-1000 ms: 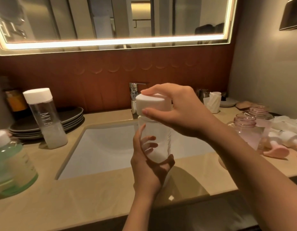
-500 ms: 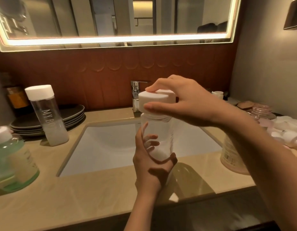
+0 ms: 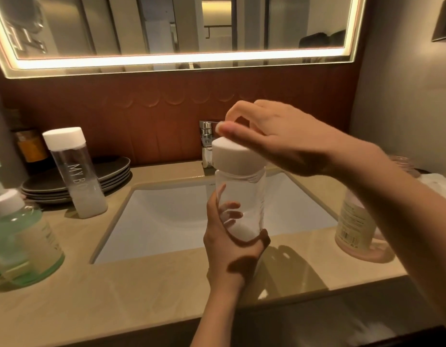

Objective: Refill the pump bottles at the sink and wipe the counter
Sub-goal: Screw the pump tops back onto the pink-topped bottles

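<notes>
The left hand (image 3: 229, 244) grasped the lower part of a clear bottle (image 3: 239, 196), fingers wrapped round the far side and showing through the plastic, thumb on the near side; the bottle stood upright in the air above the front rim of the sink (image 3: 167, 221), near the middle of the counter (image 3: 117, 296); a white cap (image 3: 238, 156) sat on its neck; the right hand (image 3: 279, 144) was just above and to the right of that cap, fingers arched and blurred, thumb stretched over the cap's top; whether it was touching or gripping the cap I cannot tell; behind the cap, at the back edge of the counter, stood the chrome faucet (image 3: 207, 141); toward the back left a second clear bottle (image 3: 77, 176) with a white cap and a whitish fill in its lower part stood upright, just in front of a stack of dark plates (image 3: 112, 171); at the left edge stood a green pump bottle (image 3: 21, 241); right of the sink a pinkish bottle (image 3: 354, 229) stood partly hidden by the right forearm; a lit mirror (image 3: 167, 26) hung above.
</notes>
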